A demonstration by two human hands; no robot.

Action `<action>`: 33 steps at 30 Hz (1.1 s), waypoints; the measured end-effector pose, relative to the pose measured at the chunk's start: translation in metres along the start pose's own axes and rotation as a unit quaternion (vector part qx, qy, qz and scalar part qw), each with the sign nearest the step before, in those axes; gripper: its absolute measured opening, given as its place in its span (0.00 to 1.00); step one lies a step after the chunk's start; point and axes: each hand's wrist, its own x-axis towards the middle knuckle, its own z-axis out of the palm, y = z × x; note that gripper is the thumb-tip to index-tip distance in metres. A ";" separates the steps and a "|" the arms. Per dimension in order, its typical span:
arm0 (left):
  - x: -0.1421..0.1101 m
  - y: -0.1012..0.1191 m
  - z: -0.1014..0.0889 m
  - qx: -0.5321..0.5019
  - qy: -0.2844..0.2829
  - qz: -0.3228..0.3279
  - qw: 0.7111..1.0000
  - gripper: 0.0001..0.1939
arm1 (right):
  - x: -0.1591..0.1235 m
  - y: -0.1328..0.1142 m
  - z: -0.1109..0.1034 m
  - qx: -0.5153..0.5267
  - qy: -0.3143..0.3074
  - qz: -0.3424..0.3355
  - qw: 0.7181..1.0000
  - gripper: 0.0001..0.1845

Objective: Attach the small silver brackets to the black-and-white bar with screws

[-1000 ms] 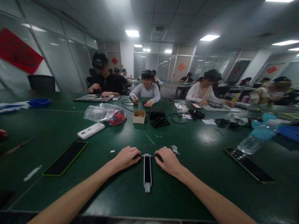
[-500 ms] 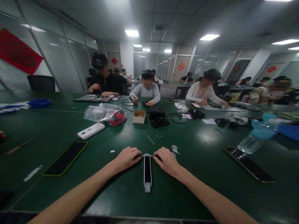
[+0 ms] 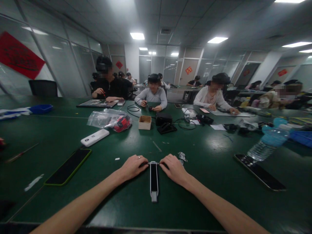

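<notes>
A narrow black and silver device (image 3: 153, 180) lies lengthwise on the green table (image 3: 122, 201) in front of me. My left hand (image 3: 133, 166), a ring on one finger, rests curled at the left of its far end. My right hand (image 3: 173, 168) rests curled at the right of that end. Both sets of fingertips are pinched on a thin metal rod that crosses the device's far tip. A small white metal part (image 3: 181, 157) lies just beyond my right hand.
A phone in a green case (image 3: 69, 166) and a white power bank (image 3: 95, 137) lie at left. A dark phone (image 3: 259, 175) and a water bottle (image 3: 267, 141) lie at right. Further off are a plastic bag (image 3: 109, 118), a small cardboard box (image 3: 145, 122), cables and several seated people.
</notes>
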 end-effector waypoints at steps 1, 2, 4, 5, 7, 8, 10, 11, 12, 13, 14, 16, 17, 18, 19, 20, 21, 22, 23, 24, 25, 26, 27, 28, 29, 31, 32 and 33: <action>0.000 0.000 0.000 -0.003 0.002 -0.001 1.000 0.08 | 0.000 0.000 0.000 -0.001 0.000 -0.001 1.000 0.07; 0.000 0.000 0.001 -0.005 0.004 -0.002 1.000 0.08 | 0.000 0.000 0.000 -0.001 0.000 -0.001 1.000 0.07; 0.000 -0.001 0.002 -0.011 0.006 0.000 1.000 0.08 | 0.000 -0.001 -0.001 -0.001 -0.001 0.000 1.000 0.07; 0.000 -0.001 0.002 -0.013 0.008 0.000 1.000 0.08 | 0.000 -0.001 -0.002 -0.001 -0.002 0.001 1.000 0.07; -0.001 -0.001 0.003 -0.017 0.009 0.000 1.000 0.08 | 0.000 -0.002 -0.003 0.003 -0.005 0.004 1.000 0.07; -0.001 -0.001 0.003 -0.017 0.008 0.000 1.000 0.08 | 0.000 -0.002 -0.003 0.007 -0.008 0.006 1.000 0.07; -0.001 0.000 0.002 -0.016 0.006 -0.002 1.000 0.09 | 0.000 -0.002 -0.003 0.016 -0.011 0.009 1.000 0.07; 0.000 0.001 0.002 -0.014 0.005 -0.004 1.000 0.09 | 0.000 -0.002 -0.003 0.018 -0.011 0.010 1.000 0.07; 0.000 0.002 0.002 -0.013 0.003 -0.005 1.000 0.09 | 0.000 -0.002 -0.003 0.018 -0.010 0.010 1.000 0.07; 0.000 0.002 0.001 -0.013 0.002 -0.005 1.000 0.09 | 0.000 -0.002 -0.003 0.018 -0.009 0.010 1.000 0.07; 0.000 0.002 0.001 -0.014 0.001 -0.005 1.000 0.09 | 0.000 -0.002 -0.003 0.017 -0.007 0.009 1.000 0.07; 0.000 0.003 0.001 -0.018 0.001 -0.001 1.000 0.09 | 0.000 -0.002 -0.003 0.017 -0.005 0.006 1.000 0.07; 0.000 0.003 0.001 -0.020 0.002 0.002 1.000 0.09 | 0.000 -0.002 -0.003 0.016 -0.004 0.005 1.000 0.07; 0.000 0.003 0.001 -0.022 0.004 0.006 1.000 0.09 | 0.000 -0.002 -0.003 0.015 -0.003 0.004 1.000 0.07; 0.000 0.003 0.000 -0.024 0.006 0.008 1.000 0.09 | 0.000 -0.002 -0.002 0.014 -0.003 0.003 1.000 0.07; 0.000 0.004 0.000 -0.025 0.009 0.009 1.000 0.10 | 0.000 -0.002 -0.002 0.013 -0.004 0.003 1.000 0.07; 0.000 0.004 0.000 -0.027 0.011 0.010 1.000 0.10 | 0.000 -0.002 -0.002 0.013 -0.004 0.002 1.000 0.07; 0.000 0.005 0.000 -0.029 0.012 0.011 0.999 0.10 | 0.000 -0.002 -0.002 0.013 -0.004 0.002 1.000 0.07; 0.000 0.006 -0.001 -0.031 0.014 0.011 0.999 0.10 | 0.000 -0.002 -0.002 0.012 -0.004 0.001 1.000 0.07; 0.000 0.006 -0.001 -0.034 0.015 0.011 0.999 0.10 | 0.000 -0.001 -0.001 0.012 -0.004 0.000 1.000 0.07; 0.001 0.007 0.000 -0.036 0.016 0.010 0.999 0.10 | 0.000 -0.001 -0.001 0.010 -0.004 -0.001 1.000 0.07; 0.001 0.007 0.000 -0.038 0.016 0.009 0.999 0.10 | 0.001 -0.001 -0.001 0.008 -0.005 -0.001 1.000 0.07; 0.001 0.006 0.001 -0.039 0.017 0.008 0.999 0.10 | 0.001 -0.002 -0.002 0.006 -0.006 -0.001 1.000 0.07; 0.001 0.006 0.002 -0.039 0.017 0.008 0.999 0.10 | 0.001 -0.002 -0.002 0.005 -0.007 -0.001 1.000 0.07; 0.001 0.005 0.003 -0.040 0.018 0.007 0.999 0.10 | 0.001 -0.002 -0.002 0.004 -0.008 0.000 1.000 0.07; 0.001 0.004 0.005 -0.040 0.018 0.006 0.999 0.10 | 0.001 -0.003 -0.003 0.004 -0.009 0.000 1.000 0.07; 0.001 0.004 0.005 -0.040 0.018 0.006 0.999 0.09 | 0.001 -0.003 -0.004 0.005 -0.009 0.001 1.000 0.07; 0.001 0.004 0.005 -0.041 0.019 0.005 0.999 0.09 | 0.001 -0.003 -0.004 0.006 -0.010 0.002 1.000 0.07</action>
